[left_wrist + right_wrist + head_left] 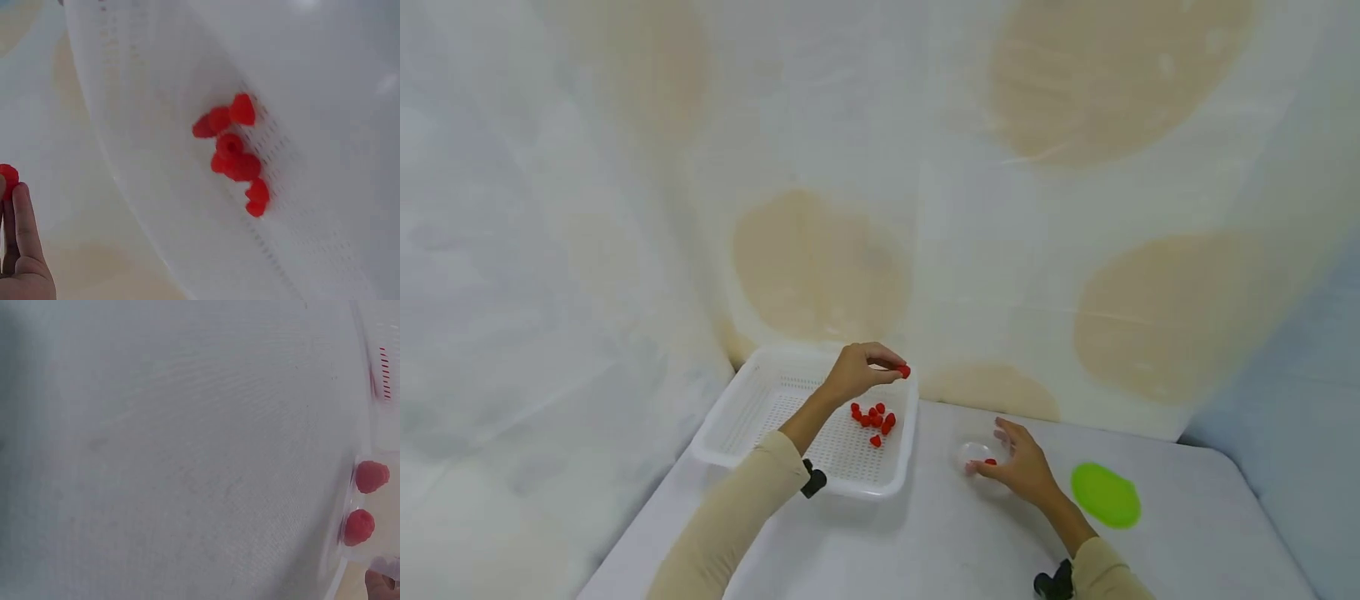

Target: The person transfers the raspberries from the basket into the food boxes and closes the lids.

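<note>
A raspberry (904, 371) is pinched by the left hand (854, 373) above the basket (722, 421), left of the clear cup (976, 455), which is held by the right hand (1024, 468).

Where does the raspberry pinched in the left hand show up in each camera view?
Head: raspberry at the left fingers, above the white basket's right rim.
Left wrist: far left edge, at the fingertips.
Right wrist: not in view.
Shared landmark: loose raspberries in the basket.

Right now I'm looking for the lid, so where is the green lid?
In the head view the green lid lies flat on the table, to the right of the right hand and the small clear container it holds.
</note>
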